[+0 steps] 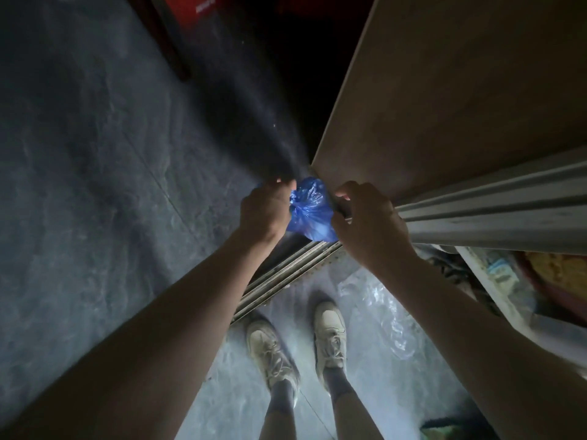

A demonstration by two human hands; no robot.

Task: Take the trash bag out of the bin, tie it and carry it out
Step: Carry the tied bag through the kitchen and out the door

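We hold the blue trash bag (313,211) between both hands at the middle of the frame, clear of the floor (95,154), over the grooved door track (286,271) that runs toward lower centre. Our left hand (265,211) has its grip clamped on the bag's gathered left side, and our right hand (365,220) has its fingers curled on the right side; in this dim light the bag's neck looks bunched, perhaps knotted, though we cannot make out a finished knot. No bin is in view, so we judge the lifting-out done and the tying either under way or just ended. Our pale shoes (298,341) stand at lower centre beside the track, with a brown door panel (444,90) at upper right; carrying the bag out seems the part left
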